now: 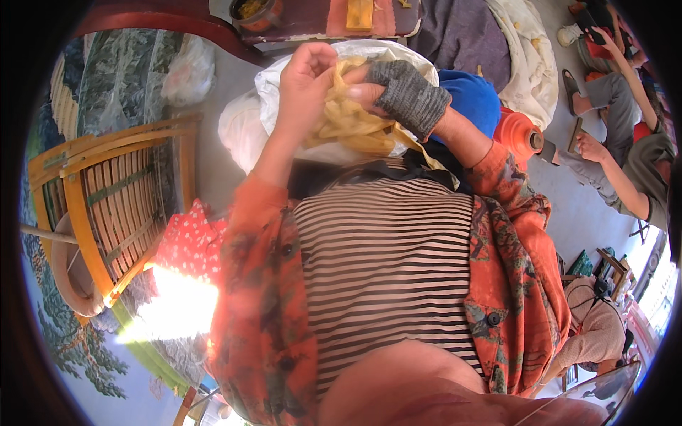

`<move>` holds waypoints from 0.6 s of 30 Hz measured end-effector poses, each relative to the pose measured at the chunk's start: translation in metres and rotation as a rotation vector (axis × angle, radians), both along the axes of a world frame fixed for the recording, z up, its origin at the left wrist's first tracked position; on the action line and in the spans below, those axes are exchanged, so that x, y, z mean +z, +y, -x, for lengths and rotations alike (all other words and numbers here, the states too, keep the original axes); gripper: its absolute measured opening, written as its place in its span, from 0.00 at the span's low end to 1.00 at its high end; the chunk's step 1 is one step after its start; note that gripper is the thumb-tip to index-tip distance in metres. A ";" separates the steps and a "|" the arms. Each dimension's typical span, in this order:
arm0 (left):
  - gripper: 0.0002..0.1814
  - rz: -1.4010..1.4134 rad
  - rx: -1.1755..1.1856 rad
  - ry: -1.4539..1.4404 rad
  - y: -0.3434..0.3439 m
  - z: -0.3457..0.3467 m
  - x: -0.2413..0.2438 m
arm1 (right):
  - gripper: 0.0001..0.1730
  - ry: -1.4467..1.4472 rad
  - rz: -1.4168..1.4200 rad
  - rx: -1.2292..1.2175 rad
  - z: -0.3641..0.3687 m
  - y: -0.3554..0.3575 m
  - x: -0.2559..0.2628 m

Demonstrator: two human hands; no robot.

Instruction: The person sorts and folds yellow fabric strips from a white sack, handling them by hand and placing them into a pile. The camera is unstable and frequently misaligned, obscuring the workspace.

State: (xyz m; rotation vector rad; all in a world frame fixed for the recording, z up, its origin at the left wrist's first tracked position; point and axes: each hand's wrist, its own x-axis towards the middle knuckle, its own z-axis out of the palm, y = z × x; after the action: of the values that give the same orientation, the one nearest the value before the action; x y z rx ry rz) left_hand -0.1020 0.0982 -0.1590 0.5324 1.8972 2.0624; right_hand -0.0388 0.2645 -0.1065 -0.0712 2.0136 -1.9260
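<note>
My left hand [306, 80] is bare, with its thumb and fingers pinched at the upper left edge of a bunch of thin, yellowish, crumpled material [341, 125]. My right hand [399, 93] wears a grey knitted fingerless glove; its bare thumb and fingers grip the same bunch from the other side. What the yellowish material is, I cannot tell. It hangs in limp folds below both hands, and one long strip trails down to the right. Underneath, a white plastic sack [277, 72] lies open across my lap.
Ahead stands a dark red table [306, 29] with a bowl [256, 13] of yellow bits and a yellow block [359, 15]. An orange-red flask [514, 133] is at my right. Wooden slatted furniture [125, 186] is at left. Other people [623, 138] sit at right.
</note>
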 end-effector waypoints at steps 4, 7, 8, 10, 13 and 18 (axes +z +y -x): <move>0.05 0.006 0.056 -0.072 0.003 -0.010 0.002 | 0.21 -0.073 0.039 -0.173 0.012 0.002 -0.022; 0.06 -0.039 0.042 -0.086 0.004 -0.015 0.009 | 0.22 0.076 -0.057 -0.249 0.012 0.003 -0.020; 0.06 -0.017 0.057 -0.026 0.006 -0.017 0.012 | 0.23 0.019 0.000 -0.193 0.014 0.005 -0.019; 0.05 0.036 0.083 0.057 0.009 -0.015 0.017 | 0.21 0.024 0.151 -0.237 0.016 0.007 -0.031; 0.04 0.095 0.130 0.123 0.004 -0.005 0.019 | 0.22 -0.296 0.442 -0.379 0.018 0.020 -0.040; 0.02 0.092 0.191 0.194 -0.014 0.001 0.031 | 0.17 -0.151 0.446 -0.451 0.019 0.046 -0.036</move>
State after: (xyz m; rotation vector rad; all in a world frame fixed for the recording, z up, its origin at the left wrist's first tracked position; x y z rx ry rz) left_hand -0.1029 0.0839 -0.1284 0.5669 2.2207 2.0917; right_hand -0.0576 0.3106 -0.1429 0.4389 1.5619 -2.5405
